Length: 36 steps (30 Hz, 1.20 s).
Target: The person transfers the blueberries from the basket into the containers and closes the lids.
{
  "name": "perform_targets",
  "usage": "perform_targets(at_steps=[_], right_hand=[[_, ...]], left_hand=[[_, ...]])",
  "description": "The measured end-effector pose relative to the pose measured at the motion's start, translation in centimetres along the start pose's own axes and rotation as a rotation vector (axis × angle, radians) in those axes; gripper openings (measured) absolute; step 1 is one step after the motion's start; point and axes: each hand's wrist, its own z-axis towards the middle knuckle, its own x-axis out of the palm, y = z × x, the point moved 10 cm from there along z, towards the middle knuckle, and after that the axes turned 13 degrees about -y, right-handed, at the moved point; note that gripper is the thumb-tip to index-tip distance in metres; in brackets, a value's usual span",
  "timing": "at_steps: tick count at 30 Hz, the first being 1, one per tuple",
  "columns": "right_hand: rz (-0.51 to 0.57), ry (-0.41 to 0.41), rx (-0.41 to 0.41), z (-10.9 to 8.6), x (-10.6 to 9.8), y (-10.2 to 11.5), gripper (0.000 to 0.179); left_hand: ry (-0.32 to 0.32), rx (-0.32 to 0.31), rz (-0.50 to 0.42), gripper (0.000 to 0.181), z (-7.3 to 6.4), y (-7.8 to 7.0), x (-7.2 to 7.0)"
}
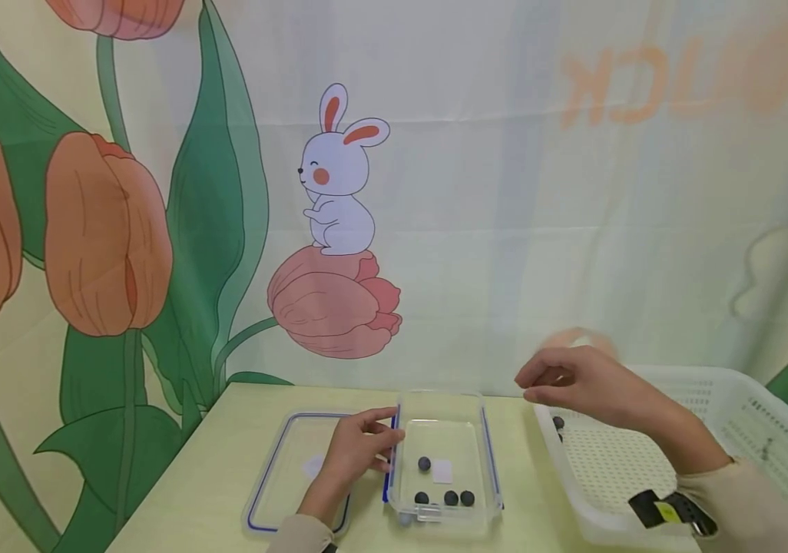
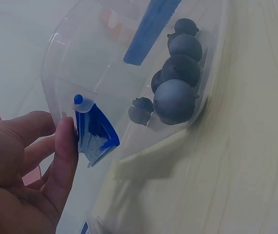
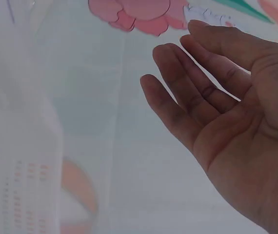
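Blueberries (image 1: 451,498), apparently, in clear box (image 1: 492,453), left hand (image 1: 355,447) holding its side

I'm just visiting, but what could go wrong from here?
The clear container has its lid off, so the loose dark balls might roll out if the left hand, gripping its side, tips it. The right hand is raised near the white basket; a careless swing of that arm could perhaps bump the basket's rim.

Facing you: pale hanging cloth (image 1: 470,230), printed orange tulips (image 1: 109,234), white rabbit (image 1: 345,223). Pale-yellow tabletop (image 1: 207,476) below it, nearer you.
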Motion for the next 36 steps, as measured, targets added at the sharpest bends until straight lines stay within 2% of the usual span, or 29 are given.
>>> perform_targets(at_steps=[6,11,14,21,30,36], right_hand=[[-0.052,-0.062,-0.047,0.7,-2.1,-2.8,0.011],[-0.082,-0.078,0.002,1.0,-2.6,-5.8,0.013],[-0.065,-0.066,0.048,1.0,-2.5,-7.7,0.016],[0.027,-0.013,0.134,0.7,-1.3,-11.9,0.016],[0.065,0.088,0.229,-0.2,0.3,-16.5,0.017],[0.116,0.164,0.215,-0.6,1.3,-17.9,0.017]], left_hand=[[-0.003,-0.004,-0.002,0.05,0.1,0.0,0.0],[-0.006,-0.005,0.0,0.049,0.0,0.0,0.1],[-0.009,-0.012,0.001,0.048,0.0,0.1,0.1],[-0.012,-0.027,0.008,0.047,0.2,0.2,0.1],[-0.016,-0.024,0.022,0.048,0.0,0.3,0.0],[-0.021,-0.025,0.029,0.047,0.1,0.4,0.0]])
